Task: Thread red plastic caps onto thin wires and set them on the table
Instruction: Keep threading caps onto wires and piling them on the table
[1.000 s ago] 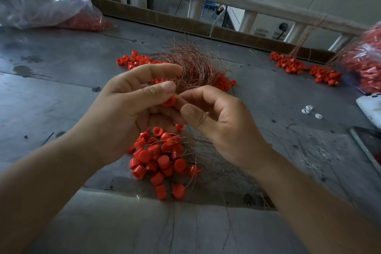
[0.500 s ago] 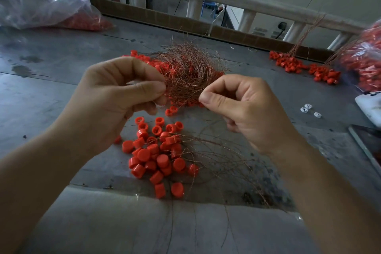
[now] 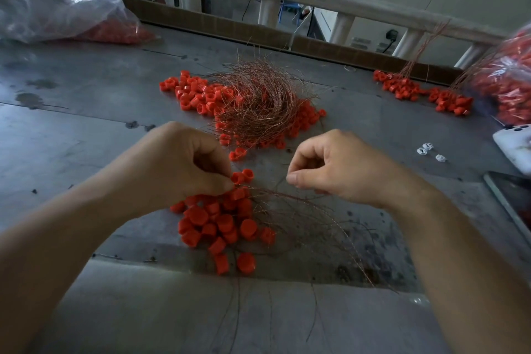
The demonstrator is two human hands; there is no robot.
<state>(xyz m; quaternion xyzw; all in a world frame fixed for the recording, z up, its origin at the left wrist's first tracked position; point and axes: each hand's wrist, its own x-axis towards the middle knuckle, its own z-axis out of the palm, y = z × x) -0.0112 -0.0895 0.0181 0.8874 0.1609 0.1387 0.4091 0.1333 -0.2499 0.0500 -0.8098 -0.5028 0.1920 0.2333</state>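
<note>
A pile of loose red caps (image 3: 221, 224) lies on the grey table (image 3: 86, 152) near me, with loose thin copper wires (image 3: 310, 218) fanned out to its right. My left hand (image 3: 178, 172) is down at the pile's top edge, thumb and curled fingers pinching a red cap (image 3: 238, 178). To the right, my right hand (image 3: 333, 169) pinches the end of a thin wire between thumb and forefinger. Behind both hands sits a heap of caps threaded on wires (image 3: 253, 106).
A second group of threaded caps (image 3: 422, 92) lies at the back right beside a plastic bag of red parts (image 3: 508, 80). Another bag (image 3: 57, 17) sits at the back left. A white device (image 3: 514, 144) and a dark phone (image 3: 514, 195) lie at the right edge, small white bits (image 3: 428, 149) nearby.
Both hands have come down from in front of the wire heap to the table. The left now reaches into the loose caps and the right has moved to the loose wires.
</note>
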